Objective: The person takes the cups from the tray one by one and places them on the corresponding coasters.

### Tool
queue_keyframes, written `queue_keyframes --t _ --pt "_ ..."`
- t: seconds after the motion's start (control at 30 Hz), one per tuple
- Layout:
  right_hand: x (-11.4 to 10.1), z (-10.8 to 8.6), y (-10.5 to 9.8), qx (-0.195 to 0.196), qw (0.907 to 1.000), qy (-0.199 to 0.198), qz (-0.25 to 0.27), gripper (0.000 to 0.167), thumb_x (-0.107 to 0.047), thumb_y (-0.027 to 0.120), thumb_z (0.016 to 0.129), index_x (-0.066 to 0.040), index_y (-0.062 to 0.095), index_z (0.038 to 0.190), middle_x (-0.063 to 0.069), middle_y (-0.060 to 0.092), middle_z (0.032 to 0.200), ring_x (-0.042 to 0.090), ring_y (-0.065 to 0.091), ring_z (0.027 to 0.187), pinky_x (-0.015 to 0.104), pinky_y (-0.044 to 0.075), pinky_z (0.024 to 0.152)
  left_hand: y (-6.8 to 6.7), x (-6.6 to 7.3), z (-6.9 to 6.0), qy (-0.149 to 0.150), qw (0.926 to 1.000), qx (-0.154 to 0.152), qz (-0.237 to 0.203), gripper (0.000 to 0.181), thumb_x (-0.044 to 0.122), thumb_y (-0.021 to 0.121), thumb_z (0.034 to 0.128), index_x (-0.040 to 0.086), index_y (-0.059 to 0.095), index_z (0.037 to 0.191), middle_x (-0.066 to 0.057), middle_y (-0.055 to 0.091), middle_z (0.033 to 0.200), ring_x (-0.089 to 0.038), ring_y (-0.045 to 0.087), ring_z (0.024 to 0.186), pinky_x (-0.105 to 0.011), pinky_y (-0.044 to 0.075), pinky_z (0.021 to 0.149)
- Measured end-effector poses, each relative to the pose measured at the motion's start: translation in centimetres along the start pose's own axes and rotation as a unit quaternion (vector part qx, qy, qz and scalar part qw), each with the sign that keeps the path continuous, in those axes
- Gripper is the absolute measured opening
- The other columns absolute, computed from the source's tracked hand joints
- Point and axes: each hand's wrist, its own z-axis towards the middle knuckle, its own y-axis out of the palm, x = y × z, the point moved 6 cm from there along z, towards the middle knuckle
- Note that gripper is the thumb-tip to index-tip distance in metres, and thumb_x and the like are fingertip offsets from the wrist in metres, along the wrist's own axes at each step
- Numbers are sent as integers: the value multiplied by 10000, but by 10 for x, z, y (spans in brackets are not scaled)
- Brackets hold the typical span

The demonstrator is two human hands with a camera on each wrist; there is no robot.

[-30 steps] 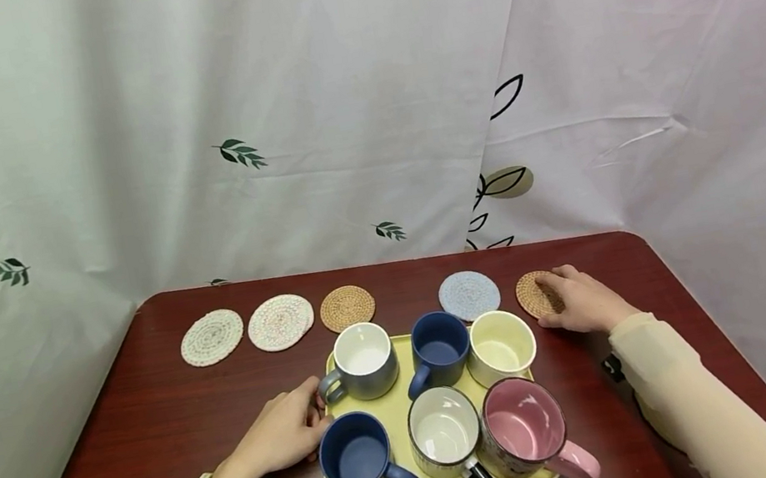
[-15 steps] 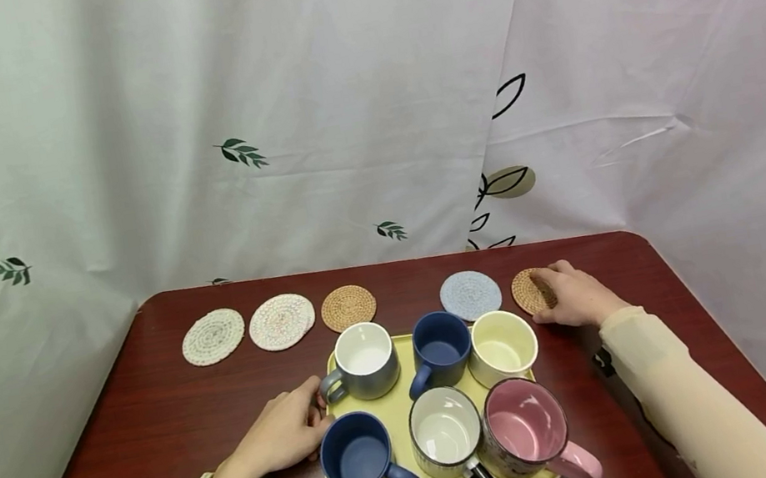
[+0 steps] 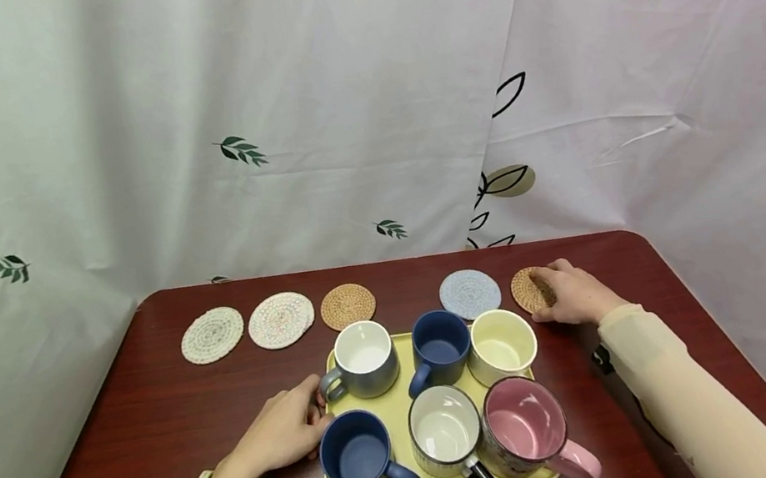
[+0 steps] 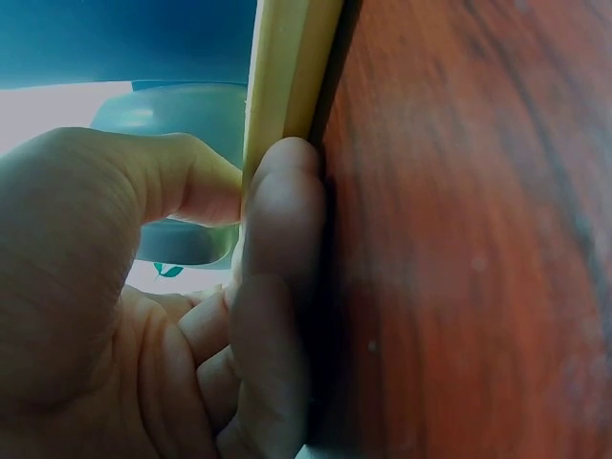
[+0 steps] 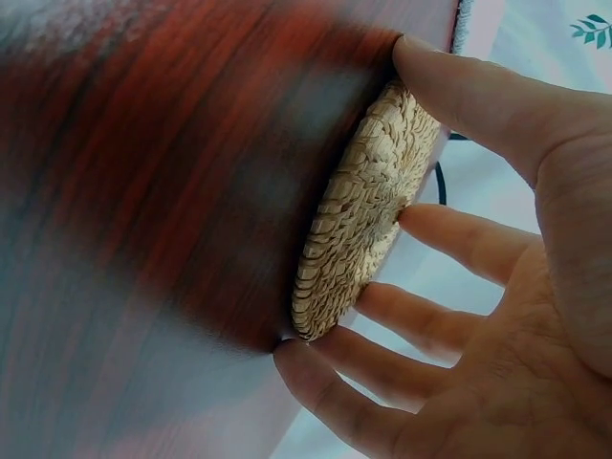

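My left hand (image 3: 274, 433) grips the left rim of a yellow tray (image 3: 400, 410); in the left wrist view, the thumb (image 4: 191, 177) lies on the rim's inner side and the fingers (image 4: 282, 215) on its outer side. Beside that hand are a grey mug (image 3: 367, 368) with white inside and a dark blue mug (image 3: 358, 454), both on the tray. My right hand (image 3: 575, 293) rests over a round tan woven coaster (image 3: 529, 292). In the right wrist view, its spread fingertips touch the coaster (image 5: 359, 220), with the thumb at one edge and the little finger near the opposite edge.
More mugs stand on the tray: blue (image 3: 441, 348), cream (image 3: 501, 346), white with a black handle (image 3: 446, 431), and pink (image 3: 526, 422). Several coasters lie along the back of the table, including a blue one (image 3: 470, 294) and a tan one (image 3: 348, 306). A curtain (image 3: 331, 112) hangs behind.
My right hand and the tan coaster under it have shifted slightly left and back toward the blue coaster, then stayed there. My left hand and the tray have not moved.
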Motion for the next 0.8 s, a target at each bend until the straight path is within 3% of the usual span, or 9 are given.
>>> queue_keyframes --t 0.43,0.8 --pt "5 -8 -2 80 9999 21 58 829 -339 834 823 17 484 1484 369 470 1411 549 541 1254 666 454 1038 -1 1 -1 -36 10000 0 4 167 169 682 895 168 526 953 156 525 542 -19 534 426 -214 433 503" --pt "13 -38 -6 266 9994 -104 -169 772 -385 804 863 51 523 1435 374 485 1402 563 542 1244 664 454 1033 1 0 0 19 10000 -4 10 163 173 678 901 170 525 956 162 525 534 -11 535 423 -213 436 503"
